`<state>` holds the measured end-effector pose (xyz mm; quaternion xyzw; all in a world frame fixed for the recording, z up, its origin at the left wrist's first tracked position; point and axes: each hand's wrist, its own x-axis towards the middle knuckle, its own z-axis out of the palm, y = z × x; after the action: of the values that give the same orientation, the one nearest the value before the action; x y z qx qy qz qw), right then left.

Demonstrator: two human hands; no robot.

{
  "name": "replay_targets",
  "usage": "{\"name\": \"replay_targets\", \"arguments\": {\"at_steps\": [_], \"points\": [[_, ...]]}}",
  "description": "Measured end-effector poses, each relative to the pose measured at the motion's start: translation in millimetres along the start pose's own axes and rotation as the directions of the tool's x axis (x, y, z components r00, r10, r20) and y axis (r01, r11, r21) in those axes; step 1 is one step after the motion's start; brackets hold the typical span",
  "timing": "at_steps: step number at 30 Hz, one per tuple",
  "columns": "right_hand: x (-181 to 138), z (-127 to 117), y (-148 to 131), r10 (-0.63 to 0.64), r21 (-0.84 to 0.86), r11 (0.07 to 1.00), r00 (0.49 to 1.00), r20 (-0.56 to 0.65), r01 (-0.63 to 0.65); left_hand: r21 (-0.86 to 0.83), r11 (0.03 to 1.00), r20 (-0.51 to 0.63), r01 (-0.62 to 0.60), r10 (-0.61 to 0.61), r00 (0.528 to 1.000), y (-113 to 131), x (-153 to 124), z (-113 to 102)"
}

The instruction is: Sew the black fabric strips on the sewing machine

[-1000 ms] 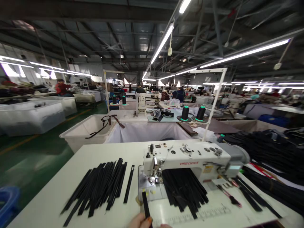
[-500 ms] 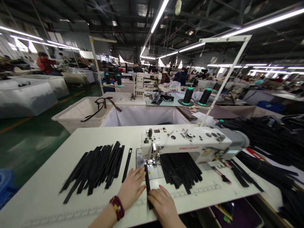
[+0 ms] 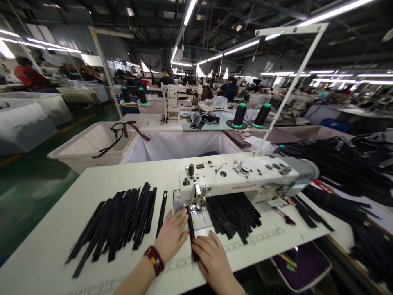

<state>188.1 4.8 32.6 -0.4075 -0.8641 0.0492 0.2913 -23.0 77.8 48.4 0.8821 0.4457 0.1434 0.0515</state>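
A narrow black fabric strip [image 3: 190,226] lies lengthwise on the sewing machine's bed, its far end at the presser foot [image 3: 196,206]. My left hand [image 3: 172,234] rests flat along the strip's left side, fingers stretched toward the needle area and thumb close to the strip. At the near end, my right hand [image 3: 212,255] has its fingers curled over the strip; its thumb is hidden. The white sewing machine [image 3: 221,182] stands just beyond both hands. One separate black strip [image 3: 162,211] with a pale mark at its tip lies left of the metal plate.
A fanned pile of black strips [image 3: 118,221] covers the table's left part. More black strips [image 3: 233,217] lie under the machine arm. Small snips [image 3: 285,216] sit at right. Beyond the table are a white bin [image 3: 89,139] and thread cones [image 3: 239,115]. Several people work farther back.
The camera view has shifted slightly, so the scene sits a little farther left and higher. Both hands keep nearly the same places on the strip, slightly nearer the presser foot.
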Motion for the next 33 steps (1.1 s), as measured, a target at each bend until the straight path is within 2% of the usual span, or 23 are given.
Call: {"name": "replay_targets", "arguments": {"at_steps": [4,9,16,22,27,33], "points": [[-0.7,2.4,-3.1,0.061,0.026,0.998,0.998,0.026,-0.061,0.006,1.000,-0.040,0.011,-0.011,0.999,0.2,0.2,7.1],[2.2,1.4,-5.0,0.097,0.073,0.992,0.995,0.035,-0.099,0.035,0.999,-0.032,0.012,-0.011,0.999,0.9,0.9,7.6],[-5.8,-21.7,-20.9,0.095,0.028,0.995,0.987,0.125,-0.100,0.080,0.996,-0.004,-0.030,0.030,1.000,0.9,0.1,3.4],[-18.3,-22.5,-25.7,0.038,-0.045,0.998,0.998,0.053,-0.035,0.069,0.995,-0.036,-0.078,0.081,0.996,-1.4,-6.0,6.0],[-9.3,-18.2,-19.8,0.044,-0.029,0.999,0.999,0.025,-0.043,0.064,0.996,-0.042,-0.067,0.069,0.997,-5.2,-3.0,8.9],[6.2,-15.8,-11.0,0.060,-0.012,0.998,0.997,0.054,-0.059,0.067,0.996,-0.025,-0.067,0.069,0.997,-11.1,4.7,7.7]]}}
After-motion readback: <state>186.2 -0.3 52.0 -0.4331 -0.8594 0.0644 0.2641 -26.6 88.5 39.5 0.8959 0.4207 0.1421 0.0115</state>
